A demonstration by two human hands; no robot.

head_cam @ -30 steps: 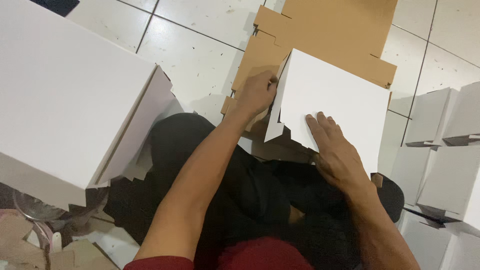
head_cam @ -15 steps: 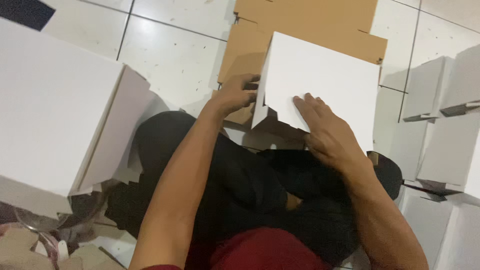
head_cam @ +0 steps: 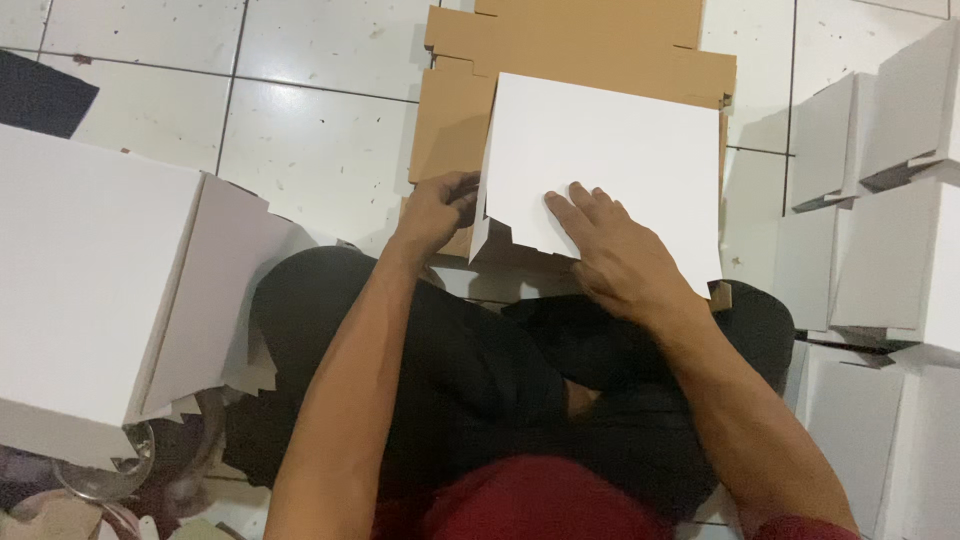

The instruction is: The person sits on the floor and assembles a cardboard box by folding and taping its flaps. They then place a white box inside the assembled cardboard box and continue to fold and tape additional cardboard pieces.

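A white die-cut cardboard sheet lies in front of my crossed legs, on top of a stack of brown flat cardboard blanks. My right hand presses flat on the sheet's near edge, fingers spread. At the sheet's left edge my left hand curls its fingers around a side flap. Black trousers cover my legs just below both hands.
A large white folded box stands at the left with its flap hanging open. Several assembled white boxes are stacked at the right. The floor is white tile. A clear glass sits at the lower left.
The view has shifted, so the sheet now sits more centred. My right hand has slid a little along the sheet's near edge; my left hand stays at the left flap.
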